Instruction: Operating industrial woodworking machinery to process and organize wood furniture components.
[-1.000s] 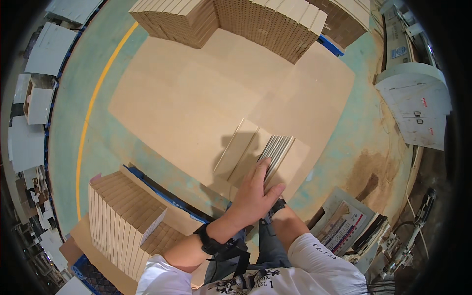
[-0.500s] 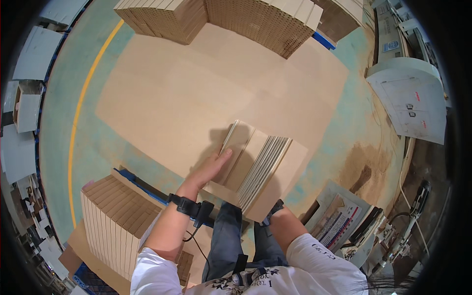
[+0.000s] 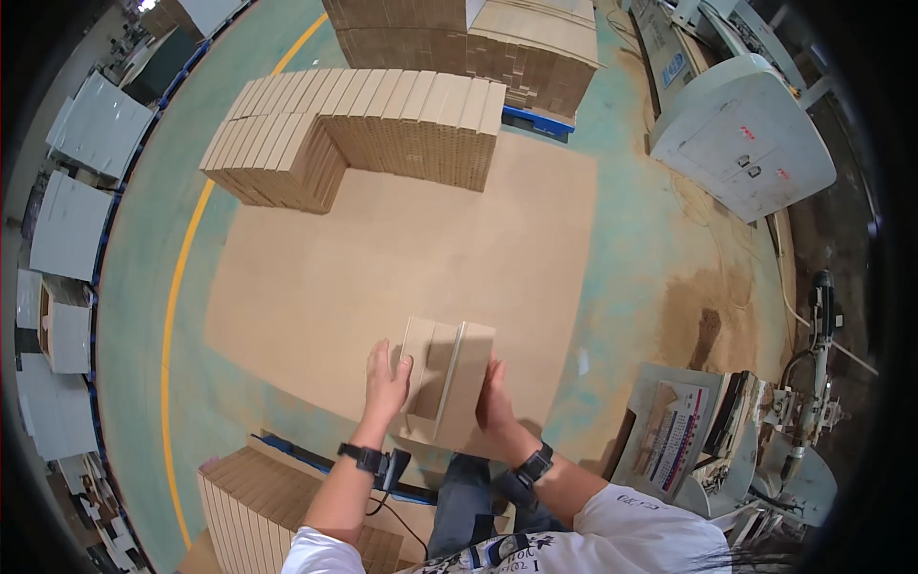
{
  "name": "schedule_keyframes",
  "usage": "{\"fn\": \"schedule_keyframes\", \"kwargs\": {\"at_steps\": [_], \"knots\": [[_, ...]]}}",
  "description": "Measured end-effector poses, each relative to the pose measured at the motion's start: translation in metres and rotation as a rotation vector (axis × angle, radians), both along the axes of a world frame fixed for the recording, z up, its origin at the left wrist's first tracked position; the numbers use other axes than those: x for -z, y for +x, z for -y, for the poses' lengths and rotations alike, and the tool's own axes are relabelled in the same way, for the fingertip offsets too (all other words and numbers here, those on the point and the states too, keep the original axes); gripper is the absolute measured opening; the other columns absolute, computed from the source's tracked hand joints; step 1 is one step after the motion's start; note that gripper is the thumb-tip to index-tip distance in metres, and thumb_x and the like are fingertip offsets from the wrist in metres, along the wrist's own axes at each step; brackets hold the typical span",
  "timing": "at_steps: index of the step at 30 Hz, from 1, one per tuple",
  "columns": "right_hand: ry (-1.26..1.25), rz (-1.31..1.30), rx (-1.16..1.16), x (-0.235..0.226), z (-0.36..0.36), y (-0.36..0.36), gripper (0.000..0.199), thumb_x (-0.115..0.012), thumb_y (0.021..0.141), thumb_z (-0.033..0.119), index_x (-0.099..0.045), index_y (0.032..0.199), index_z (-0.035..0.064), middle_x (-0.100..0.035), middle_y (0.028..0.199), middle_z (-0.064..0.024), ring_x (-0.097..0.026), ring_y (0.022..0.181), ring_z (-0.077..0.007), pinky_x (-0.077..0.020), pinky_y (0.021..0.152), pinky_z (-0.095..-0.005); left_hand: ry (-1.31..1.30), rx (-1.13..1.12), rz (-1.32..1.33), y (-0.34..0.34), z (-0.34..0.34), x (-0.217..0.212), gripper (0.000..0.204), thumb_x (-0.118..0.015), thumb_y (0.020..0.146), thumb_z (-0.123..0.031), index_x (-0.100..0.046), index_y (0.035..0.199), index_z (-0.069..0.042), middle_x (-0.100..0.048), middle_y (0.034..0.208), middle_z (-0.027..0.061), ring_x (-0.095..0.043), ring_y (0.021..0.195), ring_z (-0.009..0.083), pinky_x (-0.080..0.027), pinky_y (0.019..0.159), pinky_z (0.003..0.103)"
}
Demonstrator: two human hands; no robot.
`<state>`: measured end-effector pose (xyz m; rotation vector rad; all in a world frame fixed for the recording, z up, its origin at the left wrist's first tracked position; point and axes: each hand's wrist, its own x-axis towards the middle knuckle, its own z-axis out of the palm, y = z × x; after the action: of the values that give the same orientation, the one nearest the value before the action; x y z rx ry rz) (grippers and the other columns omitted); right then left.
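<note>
I hold a bundle of flat brown cardboard sheets (image 3: 445, 381) between both hands, in front of my body. My left hand (image 3: 384, 383) presses against its left side, fingers spread upward. My right hand (image 3: 495, 394) grips its right side. Both wrists wear dark watches. Below the bundle lies a large flat brown cardboard sheet (image 3: 382, 249) on the green floor. At its far end stand rows of stacked cardboard bundles (image 3: 363, 129).
A stack of cardboard bundles (image 3: 258, 497) stands at my lower left on a blue pallet. A white machine (image 3: 741, 143) is at the upper right. A grey table with papers and tools (image 3: 688, 430) stands at my right. White boxes line the left edge.
The bundle has been lifted off the sheet and turned upright between both hands; earlier only one hand touched it. The view has tilted up toward the far stacks.
</note>
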<state>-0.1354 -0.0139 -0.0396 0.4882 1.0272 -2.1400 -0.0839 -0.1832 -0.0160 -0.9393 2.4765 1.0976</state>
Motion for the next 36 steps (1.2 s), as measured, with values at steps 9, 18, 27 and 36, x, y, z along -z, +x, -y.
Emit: {"fn": "schedule_keyframes", "kwargs": {"at_steps": [9,18,27,36], "knots": [[0.085,0.000,-0.054,-0.034,0.001,0.012,0.070,-0.022,0.086,0.062,-0.027,0.134,0.0107,-0.038,0.129,-0.0076,-0.037,0.117,-0.0191,-0.0319,0.098,-0.0318,1.060,-0.244,-0.151,-0.004,-0.067,-0.045,0.073,-0.040,0.088,-0.047,-0.012,0.137,-0.001,-0.024,0.138,0.0149,-0.025,0.128,0.0244,-0.023,0.103,0.033],[0.025,0.122,-0.066,-0.040,-0.079,0.016,0.076,-0.018,0.084,0.066,-0.032,0.131,0.0083,-0.043,0.125,-0.0107,-0.043,0.114,-0.0241,-0.0394,0.093,-0.0366,1.199,-0.244,-0.024,-0.007,-0.140,-0.076,0.072,-0.056,0.082,-0.028,-0.015,0.137,-0.005,-0.032,0.132,0.0149,-0.034,0.121,0.0220,-0.029,0.098,0.029],[0.170,0.002,-0.236,0.116,-0.113,0.003,0.062,-0.024,0.094,0.043,-0.006,0.139,0.0048,-0.012,0.144,-0.0093,-0.011,0.132,-0.0187,-0.0128,0.106,-0.0282,1.109,-0.493,-0.113,0.009,-0.187,0.129,0.067,-0.056,0.080,-0.027,-0.024,0.134,-0.003,-0.037,0.130,0.0124,-0.037,0.119,0.0221,-0.031,0.098,0.031],[0.282,-0.104,-0.317,0.179,-0.097,-0.007,0.064,-0.024,0.094,0.043,-0.008,0.137,-0.0007,-0.007,0.145,-0.0131,-0.007,0.134,-0.0200,-0.0094,0.107,-0.0282,1.002,-0.461,-0.183,-0.005,-0.172,0.178,0.064,-0.056,0.079,-0.027,-0.029,0.132,-0.002,-0.042,0.125,0.0127,-0.041,0.114,0.0208,-0.031,0.096,0.030]]}}
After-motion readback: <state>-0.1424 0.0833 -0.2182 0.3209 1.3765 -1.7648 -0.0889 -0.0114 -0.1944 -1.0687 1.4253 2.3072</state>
